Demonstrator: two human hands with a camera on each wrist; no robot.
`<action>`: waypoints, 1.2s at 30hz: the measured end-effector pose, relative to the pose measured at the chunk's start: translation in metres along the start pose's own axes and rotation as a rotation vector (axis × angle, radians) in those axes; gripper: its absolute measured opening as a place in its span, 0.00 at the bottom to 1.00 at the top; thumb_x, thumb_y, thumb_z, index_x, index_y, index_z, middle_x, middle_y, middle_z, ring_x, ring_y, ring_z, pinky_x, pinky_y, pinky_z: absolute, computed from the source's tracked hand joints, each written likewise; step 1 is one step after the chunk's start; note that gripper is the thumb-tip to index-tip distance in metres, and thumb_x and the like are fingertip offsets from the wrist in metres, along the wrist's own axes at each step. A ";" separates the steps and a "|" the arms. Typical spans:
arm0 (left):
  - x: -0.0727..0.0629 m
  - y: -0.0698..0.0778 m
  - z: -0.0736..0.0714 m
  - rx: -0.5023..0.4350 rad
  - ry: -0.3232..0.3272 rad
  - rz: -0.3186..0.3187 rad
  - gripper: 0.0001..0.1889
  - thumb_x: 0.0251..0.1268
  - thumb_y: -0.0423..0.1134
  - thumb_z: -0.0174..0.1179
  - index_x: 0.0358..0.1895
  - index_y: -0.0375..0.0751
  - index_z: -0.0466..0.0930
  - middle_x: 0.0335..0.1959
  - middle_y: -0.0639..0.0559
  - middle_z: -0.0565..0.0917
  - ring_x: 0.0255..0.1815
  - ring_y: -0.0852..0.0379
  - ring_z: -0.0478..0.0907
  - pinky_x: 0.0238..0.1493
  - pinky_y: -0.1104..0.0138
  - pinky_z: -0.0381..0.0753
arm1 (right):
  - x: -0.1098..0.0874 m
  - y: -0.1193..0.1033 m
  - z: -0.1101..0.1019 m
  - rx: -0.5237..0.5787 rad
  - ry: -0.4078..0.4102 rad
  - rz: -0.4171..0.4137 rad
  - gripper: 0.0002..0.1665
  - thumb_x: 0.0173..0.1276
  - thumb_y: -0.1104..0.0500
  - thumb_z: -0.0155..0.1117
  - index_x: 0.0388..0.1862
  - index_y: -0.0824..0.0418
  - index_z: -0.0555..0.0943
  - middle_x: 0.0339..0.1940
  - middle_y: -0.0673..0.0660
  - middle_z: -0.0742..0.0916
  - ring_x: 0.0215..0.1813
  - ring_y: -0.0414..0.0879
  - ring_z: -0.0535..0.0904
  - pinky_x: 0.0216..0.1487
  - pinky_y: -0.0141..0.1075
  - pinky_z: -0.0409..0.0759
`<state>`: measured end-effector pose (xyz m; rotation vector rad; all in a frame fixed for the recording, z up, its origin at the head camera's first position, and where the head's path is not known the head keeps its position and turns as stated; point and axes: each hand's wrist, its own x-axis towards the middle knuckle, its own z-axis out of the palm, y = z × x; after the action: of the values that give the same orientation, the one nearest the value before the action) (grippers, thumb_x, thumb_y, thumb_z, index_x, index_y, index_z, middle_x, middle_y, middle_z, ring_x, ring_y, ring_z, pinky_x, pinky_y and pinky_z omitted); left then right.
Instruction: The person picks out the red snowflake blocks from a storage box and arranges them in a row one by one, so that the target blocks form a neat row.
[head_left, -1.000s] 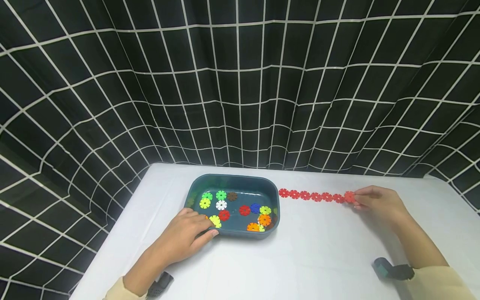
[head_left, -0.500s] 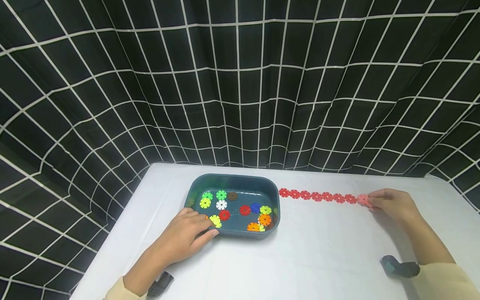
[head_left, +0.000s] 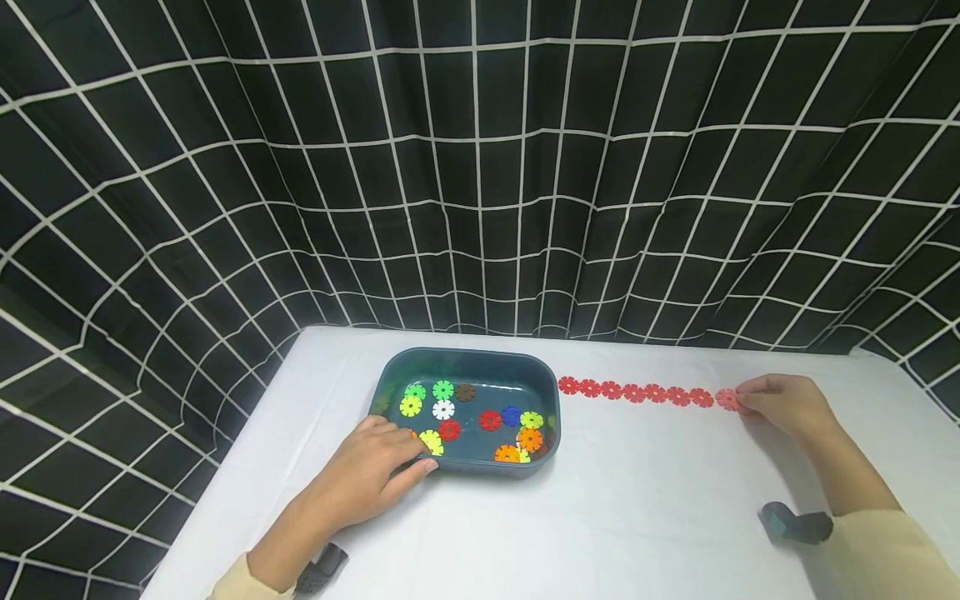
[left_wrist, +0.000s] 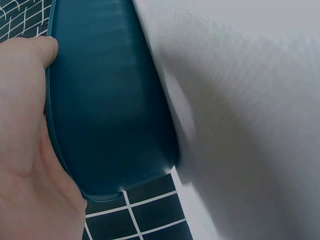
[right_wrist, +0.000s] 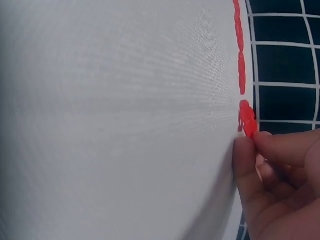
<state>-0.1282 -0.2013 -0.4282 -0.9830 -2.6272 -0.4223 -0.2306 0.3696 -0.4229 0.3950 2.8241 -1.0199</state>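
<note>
A row of several red snowflake building discs (head_left: 633, 392) lies on the white tabletop, running right from the tray. At its right end my right hand (head_left: 783, 407) pinches another red snowflake disc (head_left: 727, 399) between thumb and fingertips. The right wrist view shows this red disc (right_wrist: 247, 117) down at the cloth, a small gap from the row. My left hand (head_left: 367, 471) holds the near left rim of the dark teal tray (head_left: 480, 468), fingers over the edge and partly hidden. In the left wrist view the thumb (left_wrist: 47, 50) sits at the rim.
Inside the tray lie loose discs, among them a white disc (head_left: 443, 410), a blue disc (head_left: 511, 416), a brown disc (head_left: 465, 392) and an orange disc (head_left: 529, 440). A black grid-patterned curtain (head_left: 480, 183) stands behind the table. Dark wrist devices hang beneath both forearms.
My right hand has moved right, leaving one more red disc at the end of the row, and now holds another disc beyond it. My left hand has stayed on the tray.
</note>
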 end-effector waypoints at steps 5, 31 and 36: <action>0.000 0.000 0.000 0.000 -0.002 -0.001 0.11 0.74 0.53 0.57 0.32 0.58 0.80 0.26 0.70 0.73 0.31 0.67 0.73 0.52 0.60 0.70 | -0.001 -0.003 0.002 -0.008 0.003 0.012 0.21 0.69 0.58 0.64 0.50 0.76 0.80 0.49 0.75 0.82 0.55 0.72 0.71 0.54 0.66 0.69; 0.001 0.001 -0.001 0.007 -0.014 -0.010 0.11 0.74 0.54 0.56 0.33 0.58 0.81 0.27 0.70 0.74 0.32 0.66 0.74 0.53 0.60 0.70 | -0.011 -0.022 0.008 -0.012 0.162 -0.101 0.18 0.72 0.62 0.58 0.54 0.74 0.78 0.52 0.77 0.80 0.47 0.65 0.78 0.34 0.40 0.79; 0.001 0.001 -0.001 0.004 -0.018 -0.013 0.11 0.75 0.54 0.56 0.34 0.57 0.82 0.28 0.69 0.76 0.33 0.66 0.75 0.53 0.60 0.70 | -0.019 -0.052 0.017 -0.034 0.189 -0.211 0.14 0.71 0.63 0.59 0.51 0.72 0.80 0.47 0.75 0.82 0.41 0.61 0.80 0.30 0.38 0.77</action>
<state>-0.1283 -0.2005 -0.4269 -0.9729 -2.6508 -0.4135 -0.2266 0.3159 -0.4003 0.2026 3.1023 -1.0185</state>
